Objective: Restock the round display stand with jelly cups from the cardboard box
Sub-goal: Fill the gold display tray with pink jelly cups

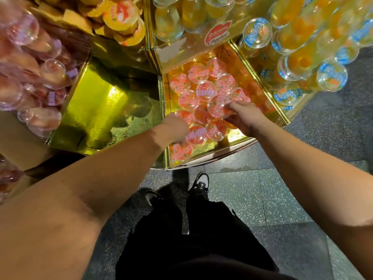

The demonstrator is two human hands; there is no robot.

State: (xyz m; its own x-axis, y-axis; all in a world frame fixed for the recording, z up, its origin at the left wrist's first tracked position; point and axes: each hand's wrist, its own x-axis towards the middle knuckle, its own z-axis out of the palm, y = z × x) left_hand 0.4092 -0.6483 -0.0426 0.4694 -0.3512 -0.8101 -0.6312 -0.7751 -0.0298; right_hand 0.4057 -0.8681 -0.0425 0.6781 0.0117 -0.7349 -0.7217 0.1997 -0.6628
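Note:
A gold compartment (203, 152) of the round display stand lies below me, holding several pink-lidded jelly cups. My right hand (245, 118) grips one pink jelly cup (219, 106) by its rim, just above the pile. My left hand (173, 128) reaches into the same compartment with its fingers curled down among the cups near a front cup (196, 135); its fingertips are hidden. The cardboard box is not in view.
Left of it is a bare gold compartment (101, 110). Purple-labelled cups (36, 77) fill the far left section, blue-labelled orange cups (298, 63) the right one. Upper tiers carry yellow cups (121, 17) and a Chaobii logo (218, 34). My legs and shoes (199, 182) stand on speckled floor.

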